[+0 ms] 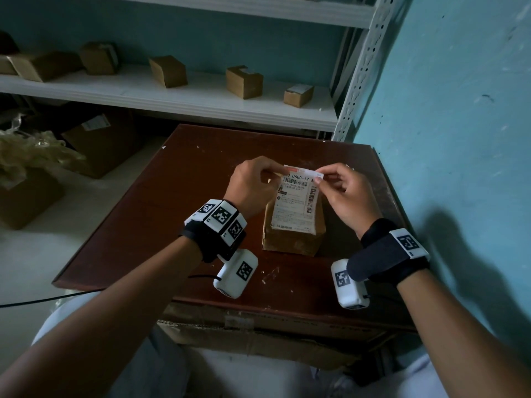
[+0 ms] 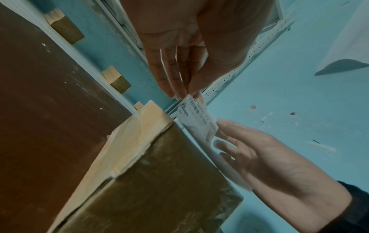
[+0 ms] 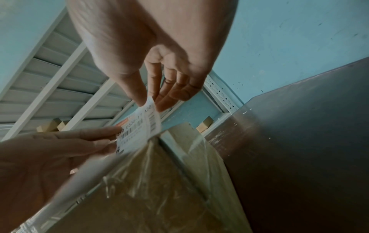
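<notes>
The left hand and the right hand each pinch a top corner of the white shipping label between thumb and fingers. The label's upper part is lifted above the cardboard box. The box stands on the brown table.

box on table | label on box | shelf behind table | wall right of table

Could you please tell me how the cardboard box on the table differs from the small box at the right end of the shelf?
The table box looks larger than the shelf box. The table box's label is lifted at its far end, pinched by the left hand and right hand; the shelf box's label lies flat, untouched. Both are brown cardboard with white labels.
</notes>
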A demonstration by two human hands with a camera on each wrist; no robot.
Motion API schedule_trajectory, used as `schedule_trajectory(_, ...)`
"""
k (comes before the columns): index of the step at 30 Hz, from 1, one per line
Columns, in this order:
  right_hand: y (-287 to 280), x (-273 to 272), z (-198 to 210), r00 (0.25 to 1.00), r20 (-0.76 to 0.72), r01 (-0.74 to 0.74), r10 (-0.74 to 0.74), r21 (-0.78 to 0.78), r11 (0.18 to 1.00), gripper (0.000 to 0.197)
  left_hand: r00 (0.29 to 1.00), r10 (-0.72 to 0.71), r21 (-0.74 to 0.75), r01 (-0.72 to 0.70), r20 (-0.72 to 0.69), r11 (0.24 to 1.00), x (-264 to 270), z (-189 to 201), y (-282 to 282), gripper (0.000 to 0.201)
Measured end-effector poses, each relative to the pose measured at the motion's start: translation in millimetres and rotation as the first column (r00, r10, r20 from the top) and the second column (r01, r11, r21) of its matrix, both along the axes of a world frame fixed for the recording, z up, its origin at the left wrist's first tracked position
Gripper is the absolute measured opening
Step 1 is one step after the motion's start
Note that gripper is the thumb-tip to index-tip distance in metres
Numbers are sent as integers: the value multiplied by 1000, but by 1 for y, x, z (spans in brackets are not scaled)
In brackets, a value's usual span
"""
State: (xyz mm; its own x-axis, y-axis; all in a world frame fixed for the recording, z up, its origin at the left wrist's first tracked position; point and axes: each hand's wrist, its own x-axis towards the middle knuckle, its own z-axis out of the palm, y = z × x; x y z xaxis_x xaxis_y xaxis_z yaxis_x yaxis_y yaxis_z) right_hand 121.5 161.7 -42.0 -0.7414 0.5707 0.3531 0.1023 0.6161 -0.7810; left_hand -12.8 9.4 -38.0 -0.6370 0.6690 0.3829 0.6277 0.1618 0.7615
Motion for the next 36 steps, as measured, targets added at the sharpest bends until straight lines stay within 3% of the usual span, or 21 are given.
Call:
schedule_trajectory(13, -8, 1, 5, 994, -98, 38, -39, -12, 999, 7, 983, -107, 20, 112, -152, 994, -1, -2, 6, 39)
schedule_trajectory(31, -17, -4, 4, 993, -117, 26, -27, -6, 1000, 7, 978, -50, 111, 73, -203, 991, 9, -11, 11, 31)
schedule_trajectory(36, -19, -5, 4, 993, -121, 10, -12, -10, 1000, 7, 979, -53, 70, 67, -196, 995, 9, -11, 12, 34)
